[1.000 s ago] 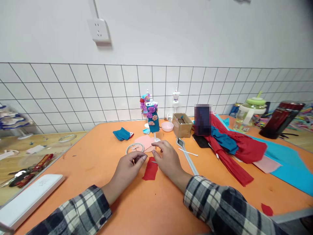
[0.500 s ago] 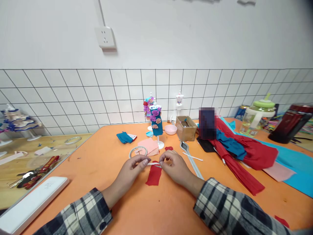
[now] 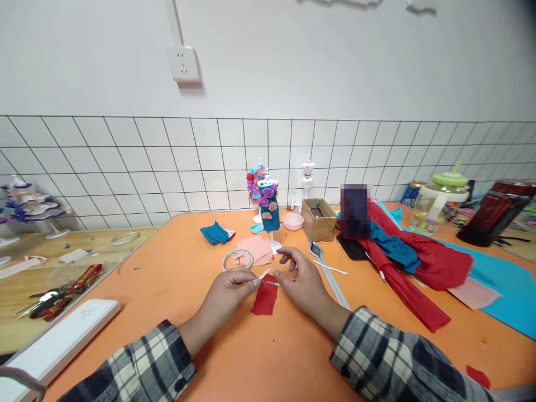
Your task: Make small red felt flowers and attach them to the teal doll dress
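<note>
Pinched in the fingertips of my left hand point(image 3: 234, 287) is a short, thin white strip point(image 3: 264, 273), its free end pointing up to the right. My right hand point(image 3: 302, 278) is just right of the strip, thumb and index finger apart. A slim metallic tip point(image 3: 272, 283) shows by the right thumb; its kind, and whether the hand holds it, I cannot make out. Below the fingertips a red fabric piece point(image 3: 264, 298) lies on the orange table point(image 3: 234, 346). Beyond my left hand is a roll of tape point(image 3: 225, 260), next to pink fabric pieces point(image 3: 262, 249).
A small dress form point(image 3: 268, 206) in blue with flowers stands behind my hands. A pink bowl point(image 3: 292, 221) and cardboard box point(image 3: 320, 223) are to its right. Grey scissors-like handles point(image 3: 317, 251), red fabric point(image 3: 435, 259) and a jug point(image 3: 435, 204) lie right; a white power bank-like block point(image 3: 75, 335) lies left.
The white strip was stretched between both hands; now only my left hand holds it, tilted upward. My right thumb and index finger have spread apart. The red bit behind my right hand is now hidden.
</note>
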Action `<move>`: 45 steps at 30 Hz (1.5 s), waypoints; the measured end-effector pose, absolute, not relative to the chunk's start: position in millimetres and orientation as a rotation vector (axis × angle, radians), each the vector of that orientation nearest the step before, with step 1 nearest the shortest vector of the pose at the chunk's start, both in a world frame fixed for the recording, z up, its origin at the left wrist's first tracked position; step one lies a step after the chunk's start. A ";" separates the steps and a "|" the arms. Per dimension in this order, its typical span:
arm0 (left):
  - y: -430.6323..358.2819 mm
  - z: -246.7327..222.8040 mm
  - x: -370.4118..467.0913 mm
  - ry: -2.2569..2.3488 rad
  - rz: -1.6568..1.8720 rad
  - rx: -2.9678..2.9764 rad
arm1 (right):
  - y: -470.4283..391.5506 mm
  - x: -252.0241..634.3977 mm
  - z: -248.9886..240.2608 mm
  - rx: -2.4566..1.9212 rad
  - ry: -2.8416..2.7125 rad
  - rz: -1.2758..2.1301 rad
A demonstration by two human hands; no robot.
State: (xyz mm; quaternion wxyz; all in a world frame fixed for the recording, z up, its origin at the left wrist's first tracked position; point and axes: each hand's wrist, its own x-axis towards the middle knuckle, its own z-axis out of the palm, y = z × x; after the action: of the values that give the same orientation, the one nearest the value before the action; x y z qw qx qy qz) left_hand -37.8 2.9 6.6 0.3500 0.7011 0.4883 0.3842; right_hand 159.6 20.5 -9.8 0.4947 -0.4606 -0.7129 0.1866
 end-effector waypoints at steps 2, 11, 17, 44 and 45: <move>3.5 7.6 -39.1 1.285 1.005 1.773 | 15.2 161.3 -6.3 -1.035 -1.758 0.293; -5.0 -1.1 -38.0 0.781 1.061 1.375 | 3.6 159.8 -1.5 -0.887 -2.068 -0.100; -10.0 0.8 -33.3 0.591 1.043 1.174 | 5.1 168.9 4.4 -0.861 -2.124 -0.244; -14.5 1.7 -34.2 0.733 0.847 1.533 | 3.6 169.7 10.4 -0.944 -2.210 -0.177; -14.3 1.0 -34.8 0.823 0.852 1.616 | 4.3 168.1 9.8 -0.980 -2.172 -0.068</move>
State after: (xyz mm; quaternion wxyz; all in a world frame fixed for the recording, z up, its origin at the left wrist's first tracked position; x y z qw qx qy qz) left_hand -34.8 -14.3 1.0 0.5388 0.6793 0.3462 0.3583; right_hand 168.1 4.3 9.8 0.3698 -0.3821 -0.8465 -0.0267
